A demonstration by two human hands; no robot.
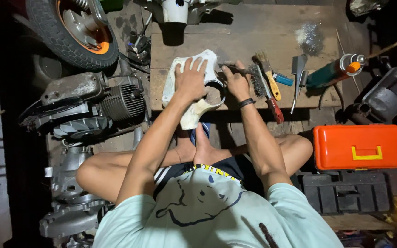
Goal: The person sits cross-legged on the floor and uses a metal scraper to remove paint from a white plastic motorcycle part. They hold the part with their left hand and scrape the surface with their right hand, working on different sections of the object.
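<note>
While hands (212, 80) press white panel (191, 87), brushes (268, 82) crowd nearby.

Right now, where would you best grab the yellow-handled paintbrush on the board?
Take the paintbrush by its yellow handle, coming from above at the near end. It lies flat, bristles pointing away, with a wire brush close alongside and the right hand just beside them.

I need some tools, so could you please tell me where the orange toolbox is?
In the head view, the orange toolbox sits at the person's right, atop a black case, beside the right knee.
</note>
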